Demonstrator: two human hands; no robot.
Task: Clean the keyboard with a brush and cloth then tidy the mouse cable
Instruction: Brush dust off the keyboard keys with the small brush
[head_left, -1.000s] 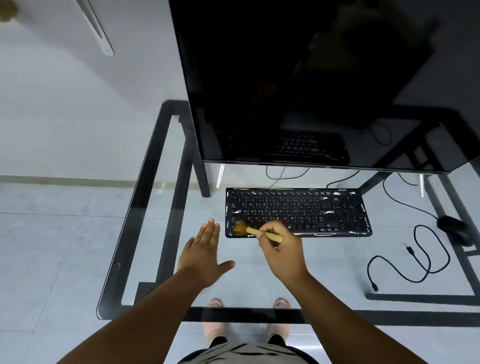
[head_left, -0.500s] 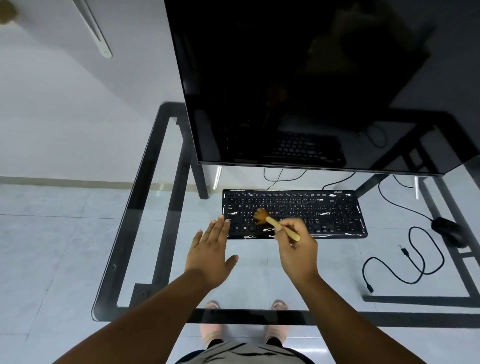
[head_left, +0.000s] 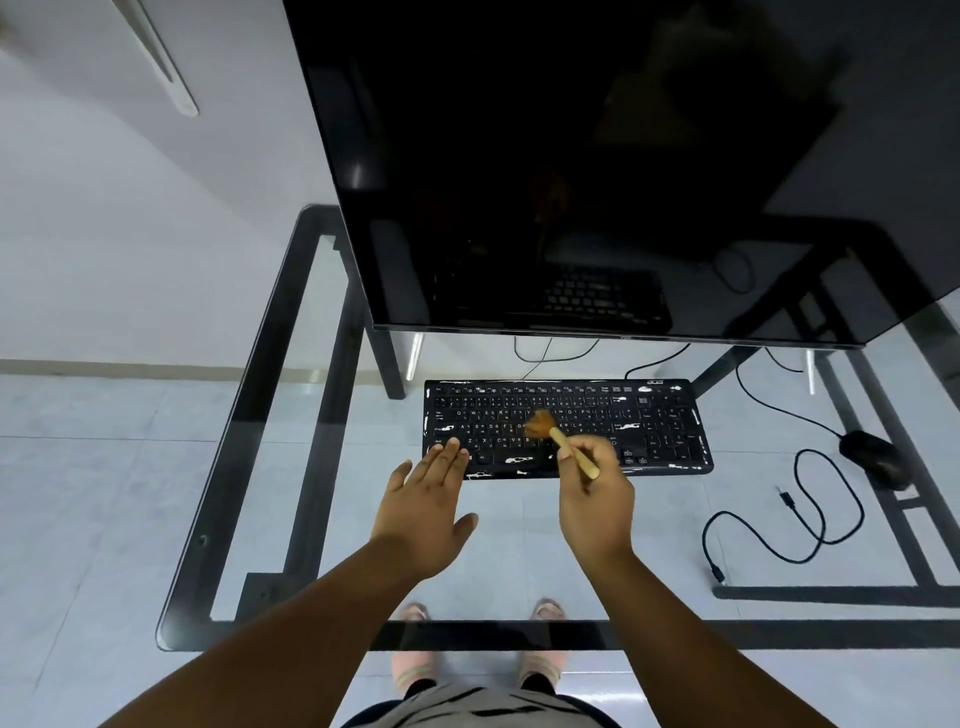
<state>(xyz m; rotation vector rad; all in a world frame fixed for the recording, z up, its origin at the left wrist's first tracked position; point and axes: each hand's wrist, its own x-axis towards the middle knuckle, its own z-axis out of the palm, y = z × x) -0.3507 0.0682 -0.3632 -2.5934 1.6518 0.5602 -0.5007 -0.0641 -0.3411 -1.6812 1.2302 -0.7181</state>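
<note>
Two bare hands work over a black keyboard (head_left: 566, 427) lying on a glass-topped desk (head_left: 291, 322), seen from the head camera, the only view.

The right hand (head_left: 597, 499) pinches the wooden handle of a small brush (head_left: 558, 439), whose tan bristles are blurred over the middle letter rows. A second ago the bristles were at the keyboard's near-left corner; they have since travelled rightward and up a row or two, so the sweep appears to be crossing the board from left to right. The left hand (head_left: 423, 506) is spread flat with fingers straight and holds nothing; it has slid forward so its fingertips (head_left: 452, 447) now lie at the keyboard's near-left edge, probably to steady it, though contact cannot be confirmed.

White flecks dot the keys and frame, so brushing looks well short of finished. No cloth is in view. To the right, the black mouse (head_left: 872, 457) sits near the desk's edge, its cable (head_left: 826, 514) lying in loose loops, untouched. A dark monitor (head_left: 571, 166) fills the upper frame.
</note>
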